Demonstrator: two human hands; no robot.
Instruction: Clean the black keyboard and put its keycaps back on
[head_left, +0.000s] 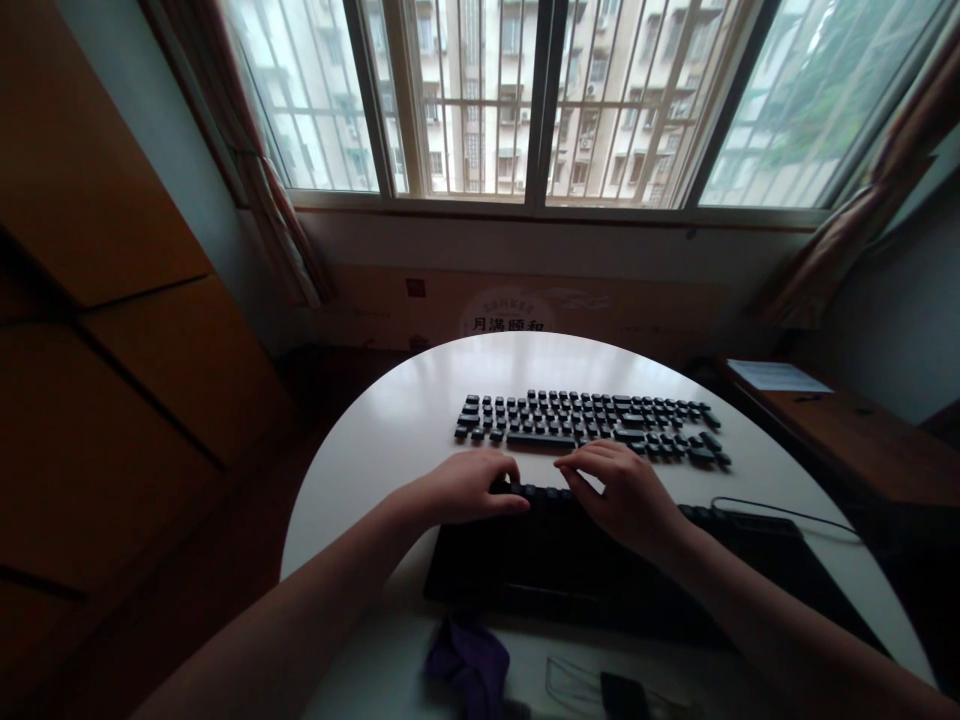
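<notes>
A black keyboard (525, 560) lies on the white round table, most of its face bare and dark, with a row of keycaps (551, 493) along its far edge. My left hand (480, 485) is at that far edge, thumb on the near side and fingers curled over the keys. To its right, just above the edge, is my right hand (619, 490), its thumb and fingertips brought together; whatever is between them is too small to make out. Beyond both hands, loose black keycaps (570, 410) lie spread in keyboard order, the long space bar (540, 440) among them.
Near me on the table (360, 470) are a crumpled purple cloth (469, 665), a small black object (622, 692) and thin wire loops (566, 680). A cable (780, 505) runs off to the right. A wooden desk with a paper sheet (776, 376) stands at the right.
</notes>
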